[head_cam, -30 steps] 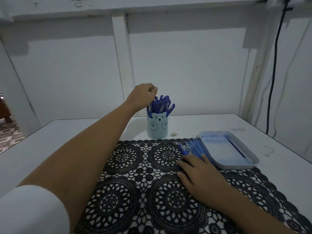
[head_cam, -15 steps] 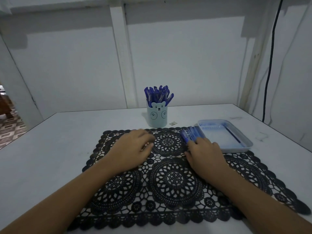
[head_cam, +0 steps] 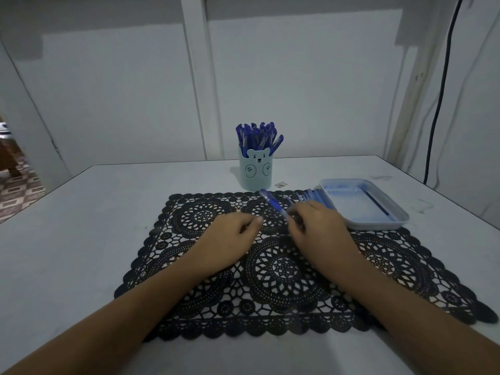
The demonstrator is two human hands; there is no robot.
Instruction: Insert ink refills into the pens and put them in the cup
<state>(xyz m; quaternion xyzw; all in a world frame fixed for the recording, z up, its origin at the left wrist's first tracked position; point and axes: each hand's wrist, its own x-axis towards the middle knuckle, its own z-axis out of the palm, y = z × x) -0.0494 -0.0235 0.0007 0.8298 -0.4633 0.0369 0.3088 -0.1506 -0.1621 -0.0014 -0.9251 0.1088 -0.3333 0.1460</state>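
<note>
Head view: right hand (head_cam: 319,228) pinched a pen (head_cam: 272,204), tip toward 11 o'clock; left hand (head_cam: 230,236) lay loosely curled, apparently empty. Cup (head_cam: 255,171) at 12 o'clock was packed, so a careless drop could tip it.

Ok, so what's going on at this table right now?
A person works over a black mat. The right grip holds a blue pen; the left grip rests beside it, holding nothing visible. Loose pens lie by the tray, and the cup is already packed full.
</note>
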